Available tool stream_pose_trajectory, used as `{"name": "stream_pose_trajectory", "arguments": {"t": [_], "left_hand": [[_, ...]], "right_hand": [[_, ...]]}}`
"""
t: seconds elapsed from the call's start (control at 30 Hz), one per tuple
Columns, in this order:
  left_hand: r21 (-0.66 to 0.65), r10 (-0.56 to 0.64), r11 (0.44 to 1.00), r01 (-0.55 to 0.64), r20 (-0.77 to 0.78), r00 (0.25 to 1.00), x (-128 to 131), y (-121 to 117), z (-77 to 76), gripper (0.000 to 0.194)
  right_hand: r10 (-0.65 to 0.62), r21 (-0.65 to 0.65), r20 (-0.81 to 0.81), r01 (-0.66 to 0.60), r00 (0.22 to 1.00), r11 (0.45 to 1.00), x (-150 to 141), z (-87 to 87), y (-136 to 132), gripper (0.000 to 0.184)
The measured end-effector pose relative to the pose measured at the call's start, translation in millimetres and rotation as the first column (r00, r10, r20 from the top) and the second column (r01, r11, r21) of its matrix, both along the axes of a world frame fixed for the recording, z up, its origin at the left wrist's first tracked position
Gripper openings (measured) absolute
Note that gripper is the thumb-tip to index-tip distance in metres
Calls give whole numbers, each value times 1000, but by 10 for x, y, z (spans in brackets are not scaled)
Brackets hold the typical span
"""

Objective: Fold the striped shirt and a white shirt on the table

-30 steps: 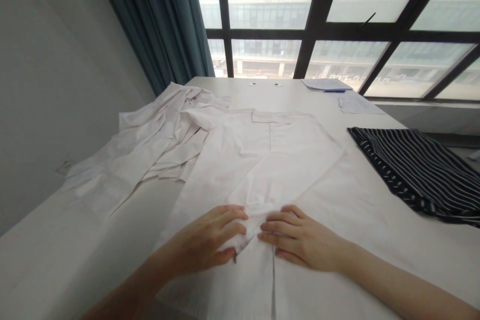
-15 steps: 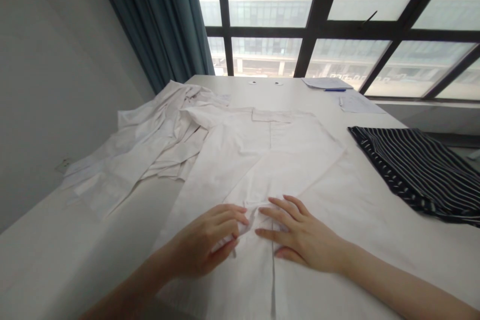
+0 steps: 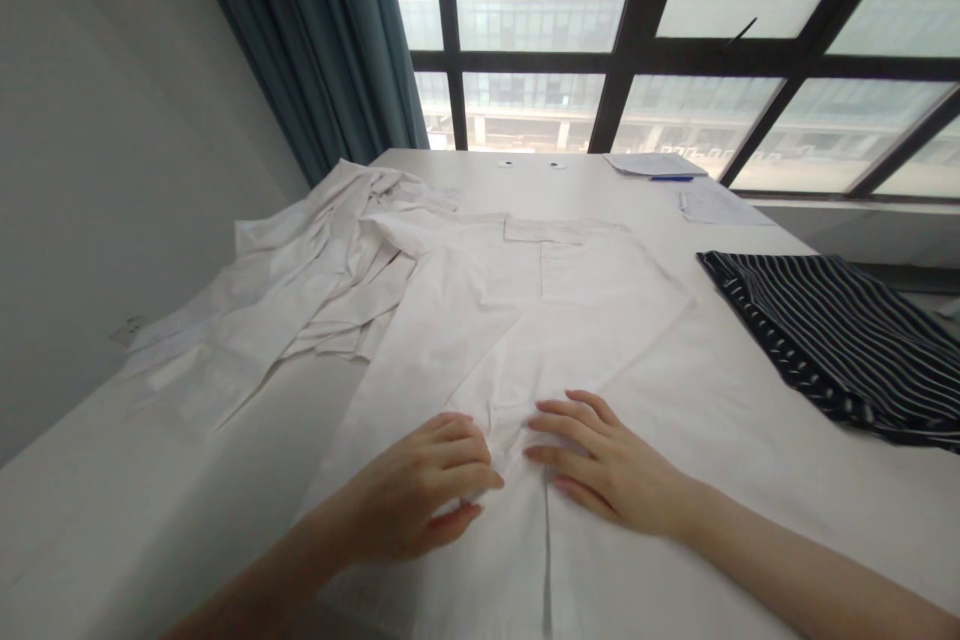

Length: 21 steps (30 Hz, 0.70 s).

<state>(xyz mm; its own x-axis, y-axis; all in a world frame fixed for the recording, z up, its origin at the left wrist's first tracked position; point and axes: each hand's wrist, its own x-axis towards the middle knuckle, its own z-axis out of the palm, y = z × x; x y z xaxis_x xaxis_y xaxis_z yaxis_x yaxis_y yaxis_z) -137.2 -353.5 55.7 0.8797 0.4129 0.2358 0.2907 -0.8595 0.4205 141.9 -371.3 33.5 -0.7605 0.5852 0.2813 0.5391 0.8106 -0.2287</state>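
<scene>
A white shirt (image 3: 480,320) lies spread on the table, its collar at the far end and a centre seam or slit running toward me. My left hand (image 3: 424,480) rests on its near part, fingers curled into a small bunched fold of the cloth; the fingertips are partly hidden. Just to the right, my right hand (image 3: 611,465) lies palm down on the same shirt, fingers stretched and slightly spread, beside the upper end of the slit. Small creases run between the two hands.
Rumpled white garments (image 3: 300,270) are heaped at the left. A black-and-white striped garment (image 3: 847,340) lies at the right edge of the white table (image 3: 465,170). Papers (image 3: 652,164) and a blue pen (image 3: 671,179) sit at the far right, below the window. A curtain (image 3: 315,40) hangs behind.
My left hand has turned and curled more over the cloth, its fingers shifting slightly nearer to me. My right hand has slid a little to the right, its fingers drawing closer together.
</scene>
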Motion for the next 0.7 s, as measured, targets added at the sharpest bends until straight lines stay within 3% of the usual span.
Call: {"name": "stream_pose_trajectory", "arguments": {"t": [0.27,0.5,0.7], "left_hand": [[19,-34,999,33,57,998,24,-11,22,26],[18,-14,1000,13,27,1000,25,-27,-2,8],[48,54,997,-56,50,997,33,-46,-68,28]], "right_hand": [[-36,-41,-116,31,993,999,17,-56,81,26],[12,-47,-109,-17,994,999,27,-53,88,25],[56,-12,-80,-57,995,998,28,-35,80,26]]}}
